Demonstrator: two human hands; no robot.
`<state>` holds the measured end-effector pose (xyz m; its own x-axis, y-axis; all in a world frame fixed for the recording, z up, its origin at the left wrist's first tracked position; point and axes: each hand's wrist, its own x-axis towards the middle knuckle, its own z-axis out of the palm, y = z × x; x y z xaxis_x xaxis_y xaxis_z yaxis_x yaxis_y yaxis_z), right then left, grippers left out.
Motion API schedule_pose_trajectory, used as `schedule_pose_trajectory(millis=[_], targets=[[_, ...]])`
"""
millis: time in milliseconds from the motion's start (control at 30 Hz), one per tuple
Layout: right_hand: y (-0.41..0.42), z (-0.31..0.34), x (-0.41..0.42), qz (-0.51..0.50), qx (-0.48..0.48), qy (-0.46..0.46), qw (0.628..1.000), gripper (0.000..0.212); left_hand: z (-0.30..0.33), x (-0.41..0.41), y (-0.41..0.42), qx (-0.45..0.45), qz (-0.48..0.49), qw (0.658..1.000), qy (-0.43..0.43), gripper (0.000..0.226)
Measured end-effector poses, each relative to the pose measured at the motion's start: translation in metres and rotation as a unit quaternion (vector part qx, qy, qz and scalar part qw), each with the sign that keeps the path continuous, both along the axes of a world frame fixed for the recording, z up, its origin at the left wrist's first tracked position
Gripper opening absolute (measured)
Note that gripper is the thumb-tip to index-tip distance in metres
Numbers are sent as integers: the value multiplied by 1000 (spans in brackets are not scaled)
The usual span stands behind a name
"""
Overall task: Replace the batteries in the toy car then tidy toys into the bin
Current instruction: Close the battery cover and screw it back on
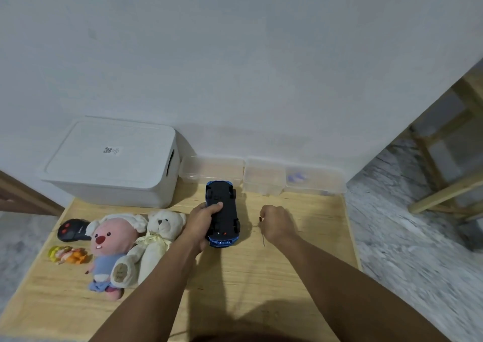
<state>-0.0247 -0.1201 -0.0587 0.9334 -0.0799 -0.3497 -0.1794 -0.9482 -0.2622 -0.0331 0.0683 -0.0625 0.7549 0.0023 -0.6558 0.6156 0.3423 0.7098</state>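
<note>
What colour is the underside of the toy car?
Black, with blue bodywork showing at both ends of the toy car; head view.

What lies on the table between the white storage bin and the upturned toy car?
Nothing: in the head view, only bare table shows between the bin and the toy car.

Glossy plastic toy car (222, 211), matt pale-wood table (300, 263), fuzzy plush bear (159, 234).

Soft, even indoor light falls from above, casting dark arm shadows on the bench (300, 276) towards the viewer. Wide-angle bending warps the edges, and the floor (418, 250) at right is smeared by blur.
</note>
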Motion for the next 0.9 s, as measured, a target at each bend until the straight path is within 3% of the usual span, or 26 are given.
schedule_pose_trajectory(millis=[233, 500, 667, 900], targets=[[-8, -7, 0, -19, -35, 5, 999, 24, -2, -4, 0, 11, -5, 1000, 12, 27], [-20, -8, -2, -76, 125, -14, 989, 16, -3, -3, -3, 32, -3, 999, 6, 28], [-16, -14, -9, -8, 142, 8, 990, 21, -4, -4, -5, 56, 0, 998, -12, 32], [-9, -26, -11, 47, 93, 9, 995, 17, -2, -9, -8, 68, -11, 996, -54, 60]])
